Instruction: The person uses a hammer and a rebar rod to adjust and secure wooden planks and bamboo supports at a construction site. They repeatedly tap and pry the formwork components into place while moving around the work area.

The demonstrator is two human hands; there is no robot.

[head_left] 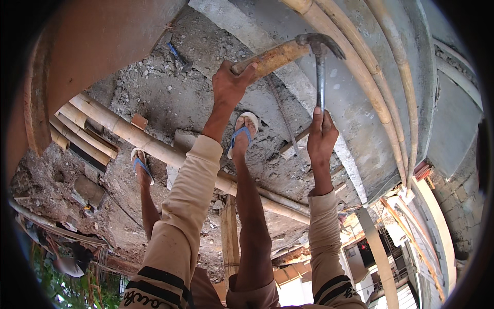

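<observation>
Nearest, toward 3 o'clock, the right hand (322, 138) has its grip clamped around a hammer's (320, 77) metal shaft. Just past 12 o'clock, the left hand (231, 85) is clamped on the near end of a short wooden length (280, 56), possibly bamboo, which slants up toward 1 o'clock. There the hammer head overlaps its far end; whether they touch, I cannot tell. The step in hand looks like steadying the wood while working the hammer at its tip. The next move seems to call for a firm left hold, fingers well back from the head, and a controlled right wrist. Beyond, a blue-handled tool (178, 55) lies on rubble at 11 o'clock, and long bamboo poles (396, 49) curve past 2 o'clock.
</observation>
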